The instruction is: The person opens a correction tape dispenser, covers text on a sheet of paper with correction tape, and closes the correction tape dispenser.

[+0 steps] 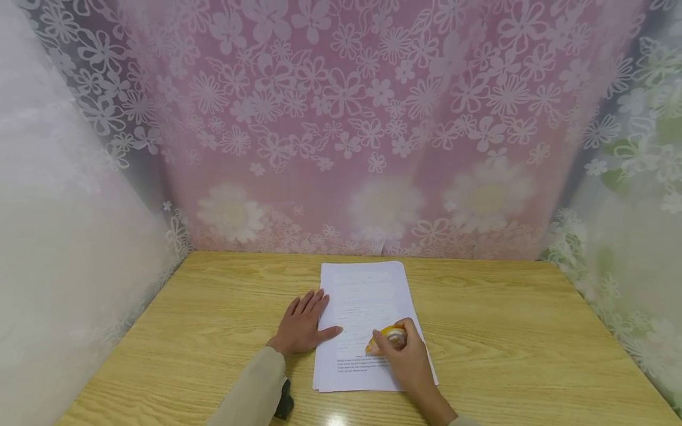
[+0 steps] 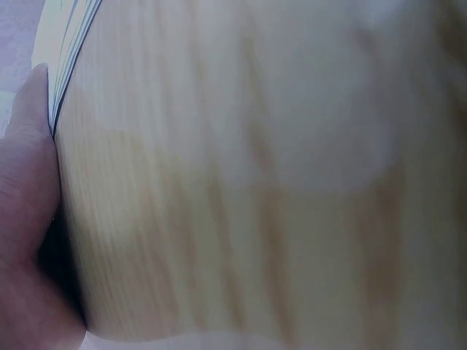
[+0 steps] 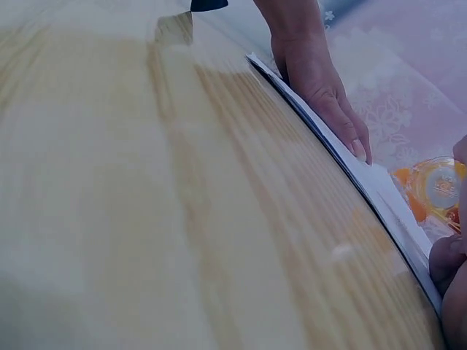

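Observation:
A stack of printed paper sheets [image 1: 367, 296] lies on the wooden table, its text partly covered by whitish strips. My right hand [image 1: 412, 361] pinches a yellow-orange correction tape dispenser [image 1: 395, 337] against the lower half of the top sheet, just above a block of printed lines. In the right wrist view, the dispenser [image 3: 438, 188] shows a clear round window. Spread flat at the stack's left edge is my left hand [image 1: 301, 325], its thumb resting on the sheet. The left wrist view shows only part of that hand [image 2: 25, 189] beside the page edges [image 2: 69, 51].
Wood-grained tabletop [image 1: 506, 331] extends on both sides of the paper. A pink flowered curtain [image 1: 341, 148] hangs behind the table, and pale curtains [image 1: 80, 207] flank it. A black band or device [image 1: 285, 399] sits at my left wrist.

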A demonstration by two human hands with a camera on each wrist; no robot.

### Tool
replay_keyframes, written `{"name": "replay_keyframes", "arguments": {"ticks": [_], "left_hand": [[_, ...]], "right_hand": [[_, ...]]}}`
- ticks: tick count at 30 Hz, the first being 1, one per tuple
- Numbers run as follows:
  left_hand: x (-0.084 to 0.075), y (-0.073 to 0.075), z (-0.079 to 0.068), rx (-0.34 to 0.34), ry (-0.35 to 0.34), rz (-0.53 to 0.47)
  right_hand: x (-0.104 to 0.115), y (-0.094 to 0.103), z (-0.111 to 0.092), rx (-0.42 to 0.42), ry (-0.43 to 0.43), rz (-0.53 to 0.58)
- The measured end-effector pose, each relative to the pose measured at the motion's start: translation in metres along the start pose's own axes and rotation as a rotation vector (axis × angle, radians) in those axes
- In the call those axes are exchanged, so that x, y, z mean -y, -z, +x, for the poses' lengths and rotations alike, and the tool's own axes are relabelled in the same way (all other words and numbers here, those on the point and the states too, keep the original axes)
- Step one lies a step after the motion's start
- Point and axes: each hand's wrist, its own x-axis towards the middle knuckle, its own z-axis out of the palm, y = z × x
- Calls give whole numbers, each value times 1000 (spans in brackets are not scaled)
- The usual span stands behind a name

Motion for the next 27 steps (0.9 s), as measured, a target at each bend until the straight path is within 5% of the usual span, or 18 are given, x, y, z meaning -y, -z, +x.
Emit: {"name": "replay_keyframes", "arguments": {"ticks": [7, 16, 27], "left_hand": [[-3, 7, -3, 10, 1, 4], [-10, 15, -5, 36, 10, 33], [-4, 4, 0, 27, 30, 24]], "right_hand": [[1, -1, 1, -14, -18, -1], [3, -8, -6, 51, 109, -140], [5, -10, -6, 89, 95, -166]]}}
